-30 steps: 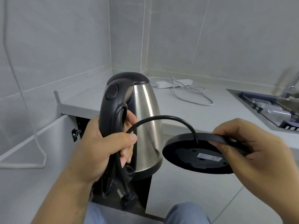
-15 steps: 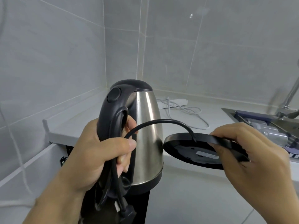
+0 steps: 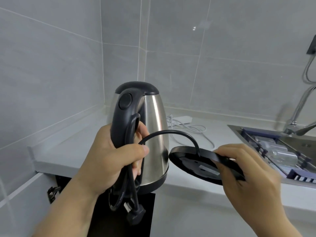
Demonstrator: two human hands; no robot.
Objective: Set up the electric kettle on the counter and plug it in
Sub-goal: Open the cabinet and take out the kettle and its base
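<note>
Main risk: the cord (image 3: 172, 134) arcs from the base (image 3: 193, 165) over to the L fist, so setting either piece down alone could tug the other; the plug (image 3: 136, 216) dangling at 6 o'clock below the kettle (image 3: 153, 134) might snag the counter (image 3: 89, 144) edge. Base is tilted, underside toward the camera, so it needs flipping first. Left hand (image 3: 112, 161) clenched round the kettle handle w/ bundled cord; kettle upright, in the air at the counter's front edge. Right hand (image 3: 246, 171) pinches the base rim at 3 o'clock of the kettle. White power strip (image 3: 182, 119) lies behind, at 1 o'clock.
</note>
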